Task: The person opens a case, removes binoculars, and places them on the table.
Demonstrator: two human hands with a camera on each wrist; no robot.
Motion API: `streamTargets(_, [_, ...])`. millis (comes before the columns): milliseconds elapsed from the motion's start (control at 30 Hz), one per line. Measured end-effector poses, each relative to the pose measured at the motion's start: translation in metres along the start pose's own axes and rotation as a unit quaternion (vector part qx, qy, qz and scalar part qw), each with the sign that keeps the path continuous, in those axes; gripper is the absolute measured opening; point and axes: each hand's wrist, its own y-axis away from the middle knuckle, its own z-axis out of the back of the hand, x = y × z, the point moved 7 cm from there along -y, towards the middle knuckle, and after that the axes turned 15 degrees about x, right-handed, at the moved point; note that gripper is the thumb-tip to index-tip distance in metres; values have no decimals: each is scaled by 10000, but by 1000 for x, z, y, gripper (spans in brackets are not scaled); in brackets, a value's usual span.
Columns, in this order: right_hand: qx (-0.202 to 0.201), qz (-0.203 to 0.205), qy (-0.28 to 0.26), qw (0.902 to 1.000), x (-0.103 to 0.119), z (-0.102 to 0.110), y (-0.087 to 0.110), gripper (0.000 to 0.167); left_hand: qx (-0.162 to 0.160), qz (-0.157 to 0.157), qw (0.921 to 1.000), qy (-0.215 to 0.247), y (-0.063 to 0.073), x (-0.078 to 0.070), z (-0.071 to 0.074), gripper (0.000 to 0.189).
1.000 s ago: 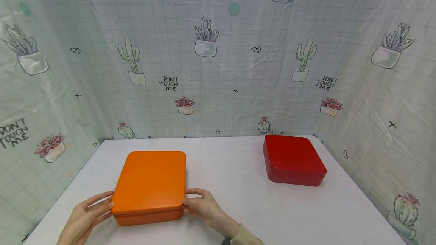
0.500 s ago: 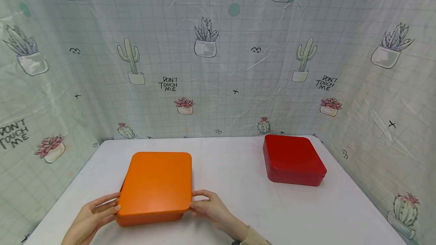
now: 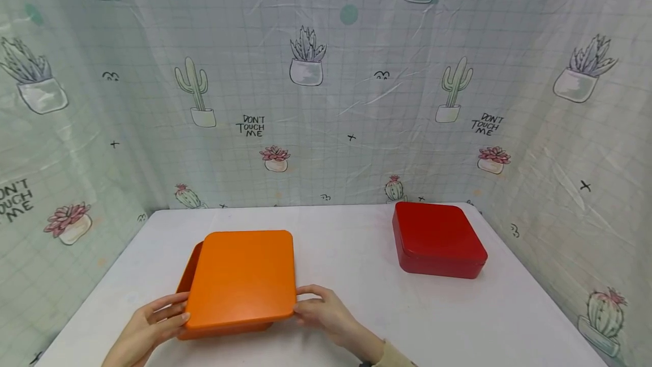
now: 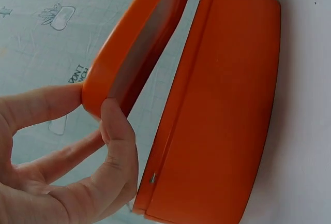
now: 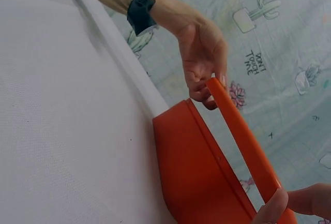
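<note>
An orange lid (image 3: pixel 244 279) is raised off its square orange box (image 3: pixel 226 331), shifted right so that a strip of the box shows at the left. With thumb and fingers my left hand (image 3: pixel 149 328) pinches the lid's near left edge. On the other side my right hand (image 3: pixel 328 315) pinches its near right edge. In the left wrist view a gap separates the lid (image 4: pixel 111 69) from the box (image 4: pixel 217 100). The right wrist view shows the lid (image 5: pixel 248 141) tilted over the box (image 5: pixel 194 167), held at both ends. What the box contains is hidden.
A red lidded box (image 3: pixel 440 239) sits at the far right of the white table (image 3: pixel 356 276). A cactus-printed curtain (image 3: pixel 351 101) hangs behind the table and along both sides.
The lid has come up off the orange box and moved right, uncovering the box's left side. Both hands have moved right with it. The red box stays put.
</note>
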Motion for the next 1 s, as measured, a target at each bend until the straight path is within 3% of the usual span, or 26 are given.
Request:
streamTargets(300, [53, 21, 69, 10000, 1, 9, 10, 39, -120, -121, 9992, -349, 0, -2, -13, 65])
streamTargets(700, [-50, -313, 201, 9993, -2, 25, 26, 41, 533, -715, 9947, -508, -4, -10, -38, 59])
streamTargets(1000, [-159, -360, 315, 9987, -1, 38, 35, 43, -73, -283, 9987, -422, -8, -15, -53, 60])
